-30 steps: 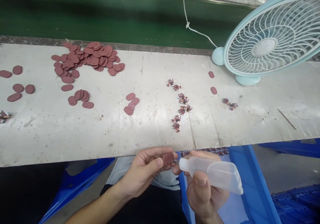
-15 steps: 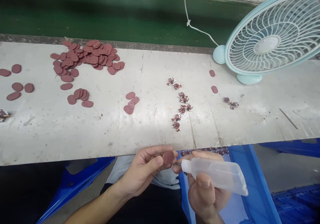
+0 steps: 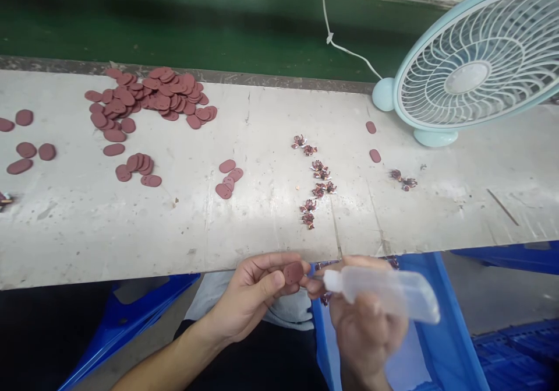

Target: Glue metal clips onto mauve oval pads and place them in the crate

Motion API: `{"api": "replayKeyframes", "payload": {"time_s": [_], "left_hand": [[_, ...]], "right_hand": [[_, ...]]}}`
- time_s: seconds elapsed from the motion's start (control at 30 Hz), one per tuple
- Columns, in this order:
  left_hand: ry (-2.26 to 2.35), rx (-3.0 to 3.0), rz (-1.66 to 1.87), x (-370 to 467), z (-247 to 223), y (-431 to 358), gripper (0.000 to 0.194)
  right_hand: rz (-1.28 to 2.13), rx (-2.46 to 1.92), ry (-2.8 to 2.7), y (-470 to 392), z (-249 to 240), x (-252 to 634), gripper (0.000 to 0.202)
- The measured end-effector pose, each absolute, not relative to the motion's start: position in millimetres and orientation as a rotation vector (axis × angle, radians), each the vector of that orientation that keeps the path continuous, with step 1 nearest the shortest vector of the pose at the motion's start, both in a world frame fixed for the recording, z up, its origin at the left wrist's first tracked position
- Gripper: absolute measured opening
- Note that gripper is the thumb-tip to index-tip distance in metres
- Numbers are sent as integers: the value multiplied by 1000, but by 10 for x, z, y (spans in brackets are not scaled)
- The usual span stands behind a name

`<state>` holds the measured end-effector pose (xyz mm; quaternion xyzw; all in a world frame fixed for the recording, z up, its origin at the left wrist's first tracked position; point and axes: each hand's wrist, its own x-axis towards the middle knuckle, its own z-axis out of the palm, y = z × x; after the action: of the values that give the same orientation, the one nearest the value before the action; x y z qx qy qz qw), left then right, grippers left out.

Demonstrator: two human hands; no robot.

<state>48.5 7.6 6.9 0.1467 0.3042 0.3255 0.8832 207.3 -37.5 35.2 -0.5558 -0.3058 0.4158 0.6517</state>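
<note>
Between the thumb and fingers of my left hand (image 3: 255, 298) is a maroon oval disc (image 3: 293, 273) with small dark marks on its face. My right hand (image 3: 364, 327), blurred, is wrapped round a translucent squeeze bottle (image 3: 384, 291) with a white cap and a thin nozzle. The bottle lies nearly level, its nozzle pointing left toward the disc. My right fingertips are close to the disc's right edge; whether they touch it I cannot tell. Ahead of my hands, small maroon figures (image 3: 321, 175) lie in a loose column on the pale work surface (image 3: 262, 228).
A large pile of maroon discs (image 3: 163, 97) lies at the back left, with smaller groups (image 3: 229, 179) nearer. A light blue fan (image 3: 467, 79) stands at the right, its white cord (image 3: 349, 54) running back. Beneath my right hand is a blue tray (image 3: 454, 321) with several figures.
My right hand and the bottle have shifted slightly right and up, drawing the nozzle away from the disc. The left hand and its disc are almost still.
</note>
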Motion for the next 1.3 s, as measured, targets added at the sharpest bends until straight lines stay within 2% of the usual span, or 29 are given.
{"api": "replayKeyframes", "payload": {"time_s": [0.1,0.2,0.27,0.33,0.4,0.5,0.6,0.73,0.8,0.93,1.13,1.3], "left_hand": [[612,294,689,471,88,96,25],[611,290,698,458,113,124,25],[622,295,707,446,116,136,25],[641,291,716,428,106,141,25],[661,282,729,404,88,143,25],[683,273,748,368,64,153,25],[697,272,754,341,61,173,25],[704,276,751,311,82,196,26],[703,271,756,296,90,198,26],[692,259,765,284,88,194,25],[699,280,771,300,89,205,24],[759,433,815,334,95,186,25]], "right_hand": [[1228,-864,-250,-116,345,2405,29],[1538,-328,214,130,132,2903,36],[1742,-19,409,232,-29,3171,25],[1806,110,429,255,-110,3276,19],[1682,-113,174,205,-91,3188,20],[1304,-873,-486,94,21,2840,24],[989,-1361,-1000,93,83,2552,22],[490,-1686,-1914,225,100,2512,36],[442,-1700,-2090,257,120,2559,36],[451,-1713,-2147,245,134,2594,27],[433,-1767,-1781,169,116,2523,18],[1010,-1575,-1175,-93,310,2306,13]]}}
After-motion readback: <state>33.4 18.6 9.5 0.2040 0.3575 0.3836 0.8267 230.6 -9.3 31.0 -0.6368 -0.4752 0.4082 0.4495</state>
